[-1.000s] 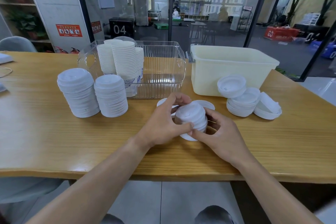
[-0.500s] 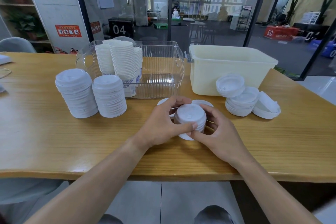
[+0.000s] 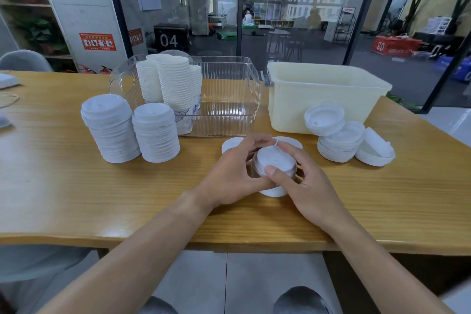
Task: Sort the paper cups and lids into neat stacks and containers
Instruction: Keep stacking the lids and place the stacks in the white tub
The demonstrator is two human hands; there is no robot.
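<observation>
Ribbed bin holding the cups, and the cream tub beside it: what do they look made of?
Ribbed bin: clear, glossy, seemingly rigid plastic; the cups and table show through its fluted walls. Cream tub: opaque or slightly translucent plastic, duller finish, with a moulded rim.

The wooden bench [image 3: 76, 199] carries two lid stacks [image 3: 132, 130] at left — tall, side by side. Behind stand a clear bin [image 3: 229, 99] and a cream tub [image 3: 326, 99] — loose lids [image 3: 349, 140] at right.
</observation>
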